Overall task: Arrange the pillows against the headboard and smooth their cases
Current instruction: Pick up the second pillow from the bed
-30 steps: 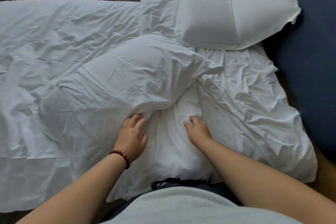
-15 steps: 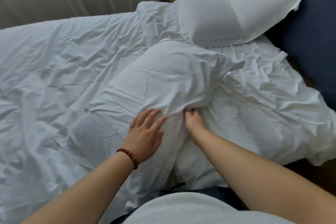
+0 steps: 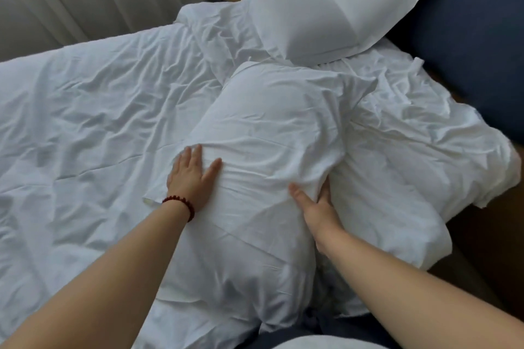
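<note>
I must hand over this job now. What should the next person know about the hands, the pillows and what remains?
Left hand: flat, fingers straight, pressing on the near pillow.
Right hand: grips that pillow's right edge, thumb on top, fingers underneath.
Far pillow: bent, upper part leaning on the blue headboard.
Done: one pillow is at the headboard.
Left to do: bring the near pillow, now wrinkled and lying mid-bed on the bedding, to the headboard; smooth both cases.
</note>
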A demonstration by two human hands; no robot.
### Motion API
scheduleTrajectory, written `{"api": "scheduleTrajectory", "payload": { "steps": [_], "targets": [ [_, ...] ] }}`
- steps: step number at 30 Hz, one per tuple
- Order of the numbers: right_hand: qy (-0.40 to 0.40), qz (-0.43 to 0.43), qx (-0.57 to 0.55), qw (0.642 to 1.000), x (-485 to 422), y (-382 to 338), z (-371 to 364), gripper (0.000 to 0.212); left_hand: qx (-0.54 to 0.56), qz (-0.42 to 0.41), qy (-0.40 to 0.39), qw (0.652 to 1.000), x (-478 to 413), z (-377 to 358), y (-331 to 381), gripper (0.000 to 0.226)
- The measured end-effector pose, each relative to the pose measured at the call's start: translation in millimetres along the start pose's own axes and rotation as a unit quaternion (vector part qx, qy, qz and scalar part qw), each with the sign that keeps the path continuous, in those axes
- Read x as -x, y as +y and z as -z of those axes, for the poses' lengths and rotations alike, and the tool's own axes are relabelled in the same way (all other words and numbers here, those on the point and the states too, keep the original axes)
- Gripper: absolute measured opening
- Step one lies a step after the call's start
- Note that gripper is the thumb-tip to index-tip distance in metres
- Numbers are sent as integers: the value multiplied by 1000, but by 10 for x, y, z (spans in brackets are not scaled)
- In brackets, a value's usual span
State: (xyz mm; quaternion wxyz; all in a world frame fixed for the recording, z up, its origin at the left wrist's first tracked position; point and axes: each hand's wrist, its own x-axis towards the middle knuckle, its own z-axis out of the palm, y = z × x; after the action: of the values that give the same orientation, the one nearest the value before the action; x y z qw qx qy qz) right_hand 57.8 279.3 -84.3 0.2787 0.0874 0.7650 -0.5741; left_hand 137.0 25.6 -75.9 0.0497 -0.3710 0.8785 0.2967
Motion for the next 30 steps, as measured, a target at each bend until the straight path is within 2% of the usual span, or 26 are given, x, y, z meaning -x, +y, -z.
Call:
{"api": "scheduleTrajectory", "payload": {
  "steps": [3,6,8,10,13,15,19,22,25,28,30],
  "targets": [
    [42,-40,-37,998,-271,-152,-77,122,55,41,-47,997,-312,167,-90,99],
    [62,-83,-52,993,-601,-372,-123,125,128,81,-94,984,-647,297,-60,88],
    [60,-103,-81,990,-717,-442,-150,121,134,89,-126,979,-847,355,-57,90],
    [52,-113,-95,988,-730,-430,-175,103,122,97,-147,977,-946,375,-75,102],
    [80,-113,-100,985,-731,-349,-182,76,131,158,-149,967,-978,297,-116,131],
    [76,-113,-124,983,-687,-367,-163,64,162,173,-134,962,-936,247,-89,135],
    [76,-99,-162,979,-608,-406,-56,66,225,123,-85,963,-841,235,75,114],
    [106,-37,-182,977,-503,-489,110,53,260,105,-21,960,-659,249,285,96],
    [131,26,-193,972,-401,-628,375,55,325,73,9,943,-443,270,575,89],
    [143,55,-203,967,-309,-744,713,55,346,21,48,937,-278,277,943,70],
    [148,73,-208,964,-224,-813,963,55,355,0,54,933,-187,280,1218,72]
  ]
}}
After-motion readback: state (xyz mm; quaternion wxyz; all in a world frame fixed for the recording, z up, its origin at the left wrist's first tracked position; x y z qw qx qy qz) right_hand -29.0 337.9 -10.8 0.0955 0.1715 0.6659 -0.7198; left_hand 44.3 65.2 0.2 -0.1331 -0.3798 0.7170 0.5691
